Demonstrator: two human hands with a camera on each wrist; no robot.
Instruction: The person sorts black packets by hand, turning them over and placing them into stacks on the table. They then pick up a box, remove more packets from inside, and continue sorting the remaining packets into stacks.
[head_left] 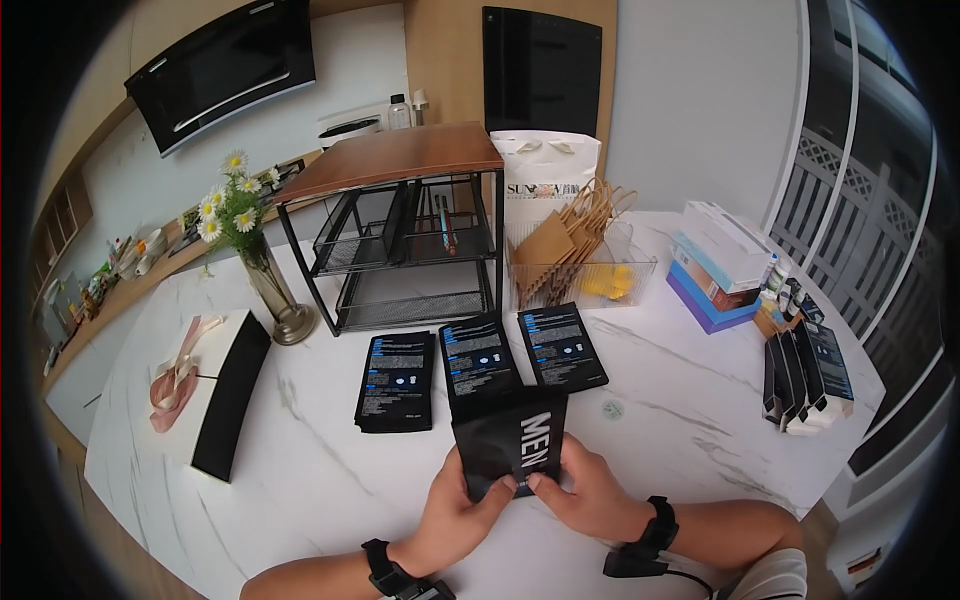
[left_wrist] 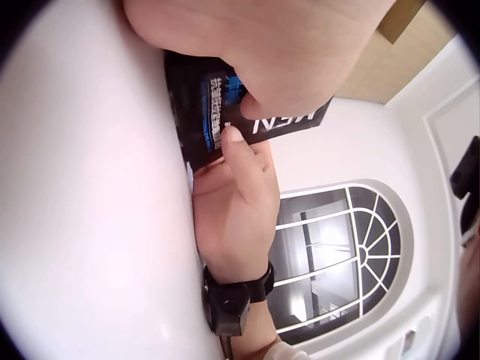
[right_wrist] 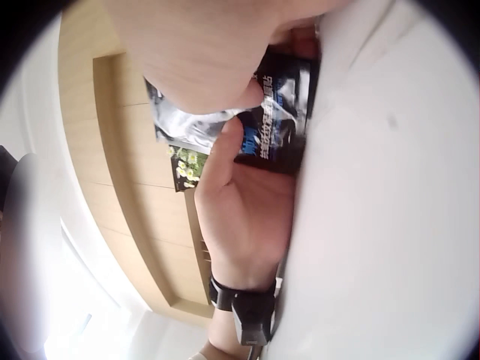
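Observation:
Both hands hold a black MEN sachet (head_left: 512,440) near the front of the table, tilted up with its white lettering running sideways. My left hand (head_left: 462,508) grips its left lower edge, thumb lying across the front. On the opposite edge my right hand (head_left: 598,494) grips it the same way, and the two thumb tips nearly meet. In the left wrist view the sachet (left_wrist: 196,112) also shows blue and white print; in the right wrist view its surface (right_wrist: 281,124) is glossy. Just beyond lie a left pile (head_left: 395,380), a middle pile (head_left: 478,352) and a right pile (head_left: 562,345) of similar black sachets.
A black mesh organizer (head_left: 400,270) with a wooden top stands behind the piles. Right of it is a clear bin (head_left: 530,288) with brown paper bags. A flower vase (head_left: 285,310) and white box (head_left: 205,385) stand left; stacked boxes (head_left: 715,285) and black cartons (head_left: 805,375) stand right.

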